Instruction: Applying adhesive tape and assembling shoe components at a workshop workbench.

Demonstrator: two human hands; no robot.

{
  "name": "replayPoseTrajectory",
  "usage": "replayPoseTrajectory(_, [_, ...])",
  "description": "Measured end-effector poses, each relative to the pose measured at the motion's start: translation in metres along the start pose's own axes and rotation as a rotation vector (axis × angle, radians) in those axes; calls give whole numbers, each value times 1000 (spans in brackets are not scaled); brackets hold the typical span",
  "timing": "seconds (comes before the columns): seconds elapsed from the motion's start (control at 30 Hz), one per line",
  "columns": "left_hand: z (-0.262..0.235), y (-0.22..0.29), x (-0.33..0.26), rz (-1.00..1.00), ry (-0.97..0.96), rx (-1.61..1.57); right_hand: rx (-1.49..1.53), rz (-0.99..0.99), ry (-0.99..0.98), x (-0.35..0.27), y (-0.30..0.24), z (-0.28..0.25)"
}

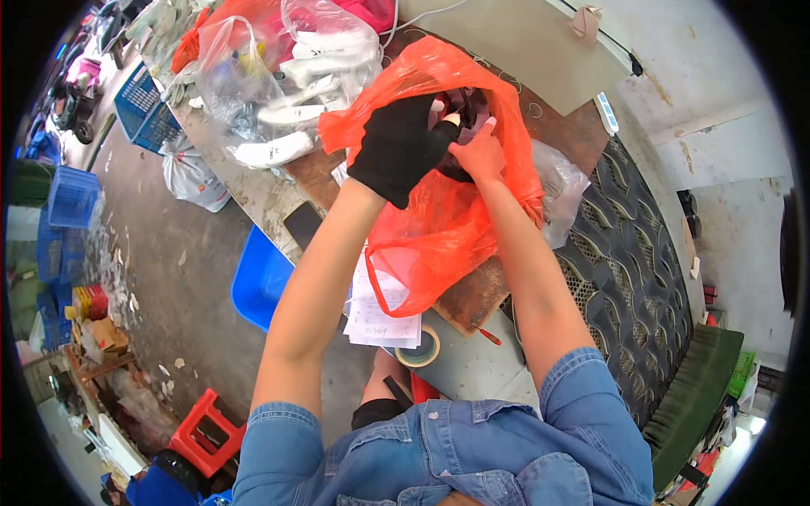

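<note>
Denim sleeves [472, 447] fill the bottom of the view, and from them two bare forearms run up to an orange plastic bag [439, 228] lying on the worn wooden counter [481, 295]. Both hands are at the bag's open mouth, near the counter's far side. Covered by a black fingerless glove, the left hand [396, 148] has its fingers curled over the rim of the bag, holding it open. With its fingers pinched narrowly, the bare right hand [479, 152] seems to grip one of the dark items [466, 105] inside; exactly what they are I cannot tell.

Several risks look plausible. Thin film is stretched between the two hands, so a hard pull could tear the rim or spill the dark contents. A loose handle loop [384, 287] hangs toward the counter's near edge, over a sheet of paper [380, 316] and beside a roll of tape [419, 347]; dragging the bag could sweep these off onto the floor. A dark phone [302, 223] also lies right at the left edge, where the left elbow might knock it. Behind the orange bag, a clear bag of white pieces [283, 93] leans close and could slump if jostled.
</note>
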State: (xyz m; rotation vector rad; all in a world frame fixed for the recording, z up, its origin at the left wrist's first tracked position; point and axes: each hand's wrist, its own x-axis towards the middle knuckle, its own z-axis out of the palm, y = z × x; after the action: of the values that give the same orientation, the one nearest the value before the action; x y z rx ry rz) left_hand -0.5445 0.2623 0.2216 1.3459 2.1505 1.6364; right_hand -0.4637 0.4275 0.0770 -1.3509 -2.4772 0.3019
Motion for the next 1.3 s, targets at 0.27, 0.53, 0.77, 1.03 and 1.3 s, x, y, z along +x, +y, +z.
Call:
replayPoseTrajectory(0.27, [24, -20, -48, 211, -165, 112, 1064, 82, -183, 73, 52, -11])
replayPoseTrajectory(0.53, [68, -21, -119, 30, -830, 119, 1410, 243, -391, 94, -16, -106])
replayPoseTrajectory(0.77, [23, -38, -55, -660, -284, -832, 1253, 176, -667, 15, 4, -158])
replayPoseTrajectory(1.03, [43, 33, -68, -646, -249, -1214, 804, -281, -294, -110, -3, -218])
replayPoseTrajectory(1.3, [47, 103, -95, -588, -269, -1463, 911, -295, -201, -161, 26, -249])
